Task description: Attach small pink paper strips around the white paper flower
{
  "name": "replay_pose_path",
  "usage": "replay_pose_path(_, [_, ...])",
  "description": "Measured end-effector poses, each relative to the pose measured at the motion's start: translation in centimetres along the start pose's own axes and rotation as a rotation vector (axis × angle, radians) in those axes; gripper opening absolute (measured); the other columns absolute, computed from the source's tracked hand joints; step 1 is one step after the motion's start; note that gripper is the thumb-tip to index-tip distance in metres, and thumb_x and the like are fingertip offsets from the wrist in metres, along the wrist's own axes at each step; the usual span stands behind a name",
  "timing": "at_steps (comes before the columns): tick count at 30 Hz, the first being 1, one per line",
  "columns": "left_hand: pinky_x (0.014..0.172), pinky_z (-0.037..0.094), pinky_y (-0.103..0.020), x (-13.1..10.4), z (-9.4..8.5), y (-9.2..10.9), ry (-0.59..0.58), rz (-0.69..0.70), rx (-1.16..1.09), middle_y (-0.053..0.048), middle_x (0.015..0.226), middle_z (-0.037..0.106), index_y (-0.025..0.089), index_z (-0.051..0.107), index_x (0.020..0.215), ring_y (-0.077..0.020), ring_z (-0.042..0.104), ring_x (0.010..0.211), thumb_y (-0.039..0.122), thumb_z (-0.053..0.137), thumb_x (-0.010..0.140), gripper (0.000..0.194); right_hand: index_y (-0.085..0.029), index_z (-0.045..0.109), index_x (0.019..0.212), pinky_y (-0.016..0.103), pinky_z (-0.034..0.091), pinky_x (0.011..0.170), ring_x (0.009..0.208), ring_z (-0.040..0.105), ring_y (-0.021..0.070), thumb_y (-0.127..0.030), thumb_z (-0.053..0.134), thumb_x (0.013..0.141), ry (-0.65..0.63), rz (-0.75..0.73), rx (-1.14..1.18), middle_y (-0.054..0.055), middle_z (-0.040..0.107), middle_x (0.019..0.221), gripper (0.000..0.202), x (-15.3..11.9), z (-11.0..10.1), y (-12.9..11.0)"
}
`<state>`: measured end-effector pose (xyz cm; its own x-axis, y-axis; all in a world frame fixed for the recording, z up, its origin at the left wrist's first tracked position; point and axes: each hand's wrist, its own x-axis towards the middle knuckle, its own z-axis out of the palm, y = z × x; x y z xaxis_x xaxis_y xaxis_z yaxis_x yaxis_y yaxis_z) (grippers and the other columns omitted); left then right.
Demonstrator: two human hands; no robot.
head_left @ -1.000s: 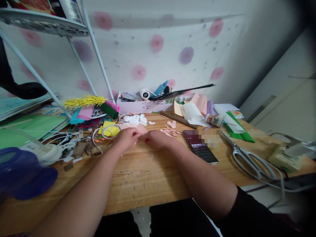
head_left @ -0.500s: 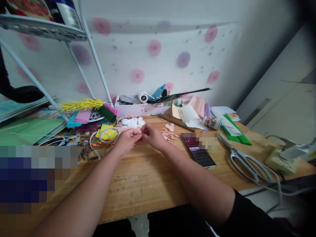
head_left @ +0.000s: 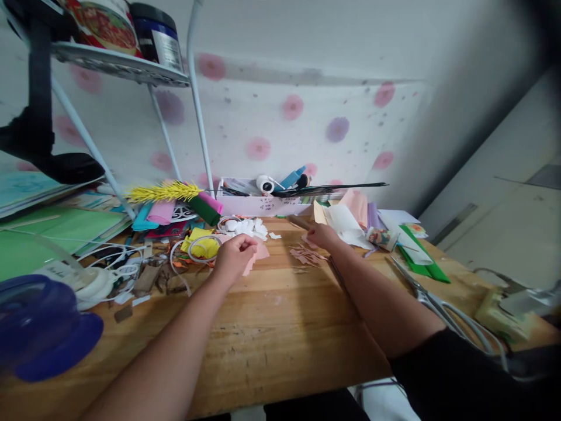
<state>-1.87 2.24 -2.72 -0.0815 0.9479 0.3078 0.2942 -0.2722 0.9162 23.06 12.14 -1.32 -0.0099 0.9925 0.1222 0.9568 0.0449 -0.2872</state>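
My left hand (head_left: 236,255) is closed in a pinch above the table, in front of a white pile of small cut pieces (head_left: 245,228). Whatever it may hold is too small to make out. A pink paper sheet (head_left: 262,251) lies just behind and beside its fingers. My right hand (head_left: 325,238) reaches farther out, fingers bent down and together at a small pink paper piece near the brown roll (head_left: 300,222). I cannot tell whether the fingers grip that piece. Just below them lies a heap of narrow pink paper strips (head_left: 307,255).
Yellow paper (head_left: 202,245), cables and scraps crowd the left, with a blue-purple object (head_left: 44,327) in front. A white box (head_left: 263,204) stands at the back. Large scissors (head_left: 432,301) lie right, beside green paper (head_left: 423,263). My right forearm covers most of the phone.
My hands, together half a second ago, have moved apart. The right has gone right and away to the pink scraps; the left stays pinched. The view has shifted, with objects appearing lower and farther right.
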Motion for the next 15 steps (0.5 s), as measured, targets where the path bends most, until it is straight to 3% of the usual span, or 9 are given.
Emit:
replay_pose_path(3, [0.048,0.035,-0.02,0.1,-0.11,-0.23,0.003,-0.022,0.003,0.002,0.06,0.056,0.018,0.057,0.07,-0.0097,0.049,0.053,0.031,0.055,0.064,0.015,-0.019,0.066,0.067,0.026,0.037,0.056,0.062,0.054,0.0168,-0.037,0.051,0.064,-0.059,-0.014,-0.096,0.008,0.064,0.07,0.023,0.08,0.27,0.62])
replay_pose_path(6, [0.05,0.036,-0.021,0.08,-0.24,-0.24,-0.007,-0.036,-0.012,0.001,0.063,0.058,0.017,0.059,0.072,-0.0102,0.05,0.055,0.031,0.055,0.064,0.017,-0.019,0.065,0.071,0.027,0.037,0.056,0.063,0.053,0.0171,-0.042,0.047,0.067,-0.091,-0.05,-0.202,0.009,0.063,0.073,0.03,0.03,0.69,0.49])
replay_pose_path(15, [0.053,0.039,-0.022,0.11,-0.31,-0.02,0.002,-0.054,-0.07,0.0,0.067,0.06,0.017,0.058,0.076,-0.0114,0.054,0.059,0.029,0.057,0.063,0.018,-0.021,0.065,0.081,0.024,0.035,0.059,0.073,0.055,0.0175,-0.033,0.052,0.064,-0.052,-0.053,-0.169,0.007,0.063,0.083,0.024,0.63,0.47,0.59])
